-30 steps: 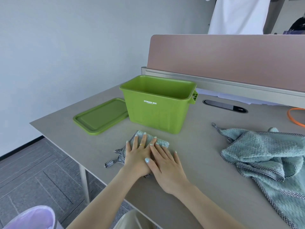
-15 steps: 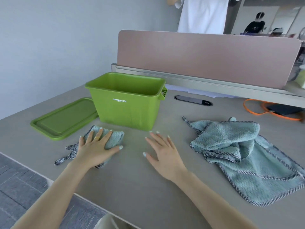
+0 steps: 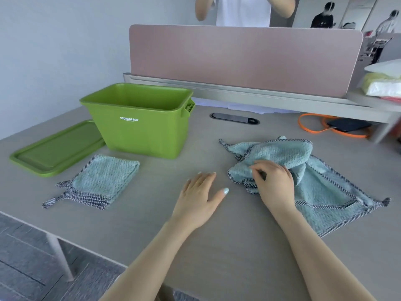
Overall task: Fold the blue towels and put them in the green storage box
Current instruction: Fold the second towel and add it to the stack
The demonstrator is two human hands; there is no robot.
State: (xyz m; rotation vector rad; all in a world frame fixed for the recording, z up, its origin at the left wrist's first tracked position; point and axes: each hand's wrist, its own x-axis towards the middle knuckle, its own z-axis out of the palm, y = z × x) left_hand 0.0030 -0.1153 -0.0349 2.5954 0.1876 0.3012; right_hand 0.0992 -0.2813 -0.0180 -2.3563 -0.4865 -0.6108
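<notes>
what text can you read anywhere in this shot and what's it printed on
"STORAGE BOX": white capitals on the front wall of the green storage box.
A smaller white line sits just under those words on the same wall: too small to read.
No other readable text shows; the green lid, the towels and the desk carry none that can be seen.

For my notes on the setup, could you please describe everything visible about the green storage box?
The green storage box is a glossy plastic tub with a rolled rim, a ribbed handle on its right end, and white "STORAGE BOX" lettering in front. It stands upright and open on the table; what shows inside is bare. Its lid lies flat at its left.
</notes>
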